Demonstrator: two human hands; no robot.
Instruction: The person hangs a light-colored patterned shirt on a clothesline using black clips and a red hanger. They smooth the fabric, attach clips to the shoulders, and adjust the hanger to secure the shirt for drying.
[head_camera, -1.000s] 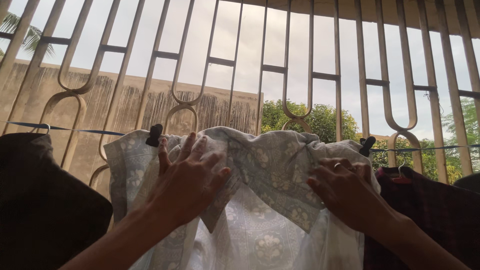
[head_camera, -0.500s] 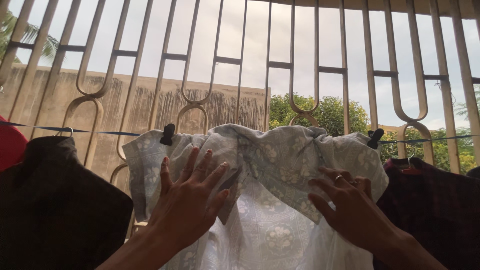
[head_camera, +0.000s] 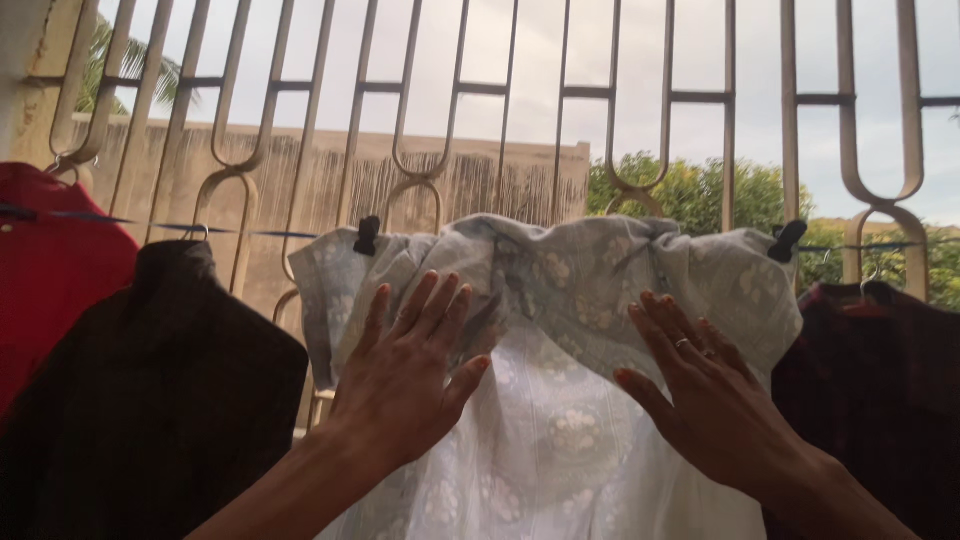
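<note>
A pale blue-grey patterned cloth (head_camera: 570, 290) hangs over a blue clothesline (head_camera: 250, 233), pinned by a black clothespin (head_camera: 367, 235) at its left corner and another black clothespin (head_camera: 787, 240) at its right. My left hand (head_camera: 405, 375) lies flat on the cloth's left half, fingers spread. My right hand (head_camera: 705, 395), with a ring on one finger, rests flat on the right half, fingers apart. Neither hand grips the fabric.
A dark garment (head_camera: 150, 390) on a hanger hangs left of the cloth, with a red garment (head_camera: 50, 260) beyond it. Another dark garment (head_camera: 880, 400) hangs at the right. A metal window grille (head_camera: 610, 130) stands behind the line; a wall and trees lie outside.
Both hands slid down from the cloth's bunched top edge to its hanging front and flattened out. The view shifted left, bringing the red garment into sight.
</note>
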